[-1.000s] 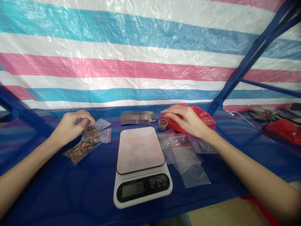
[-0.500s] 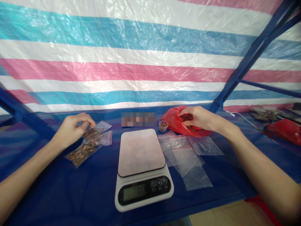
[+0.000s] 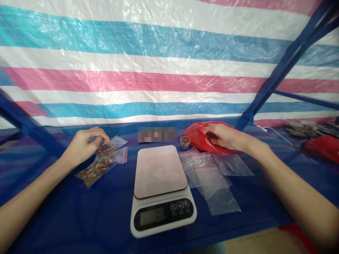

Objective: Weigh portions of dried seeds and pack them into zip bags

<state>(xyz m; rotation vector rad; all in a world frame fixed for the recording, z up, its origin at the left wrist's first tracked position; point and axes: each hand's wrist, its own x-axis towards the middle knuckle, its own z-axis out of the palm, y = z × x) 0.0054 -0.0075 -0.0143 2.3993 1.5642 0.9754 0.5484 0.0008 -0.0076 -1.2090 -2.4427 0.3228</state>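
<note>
My left hand is at the left, thumb and fingers curled close together at the upper edge of filled clear zip bags. One filled zip bag of brown nut-like or seed-like pieces lies below it, overlapped by another. My right hand reaches into the mouth of a red plastic bag; its fingertips are partly hidden there. A small clear cup with brown pieces touches or nearly touches the red bag. Between my hands stands a white kitchen scale, its plate bare and its display seeming to read 0.0.
Several flat zip bags overlap right of the scale. Behind the scale is a blurred-out item. A white cable, another red bag and dark packets lie far right. Blue frame bars and a striped sheet stand behind.
My right hand has shifted slightly within the red bag, and the dark red contents seen by its fingers are less visible. My left hand keeps its pose. The view has moved slightly.
</note>
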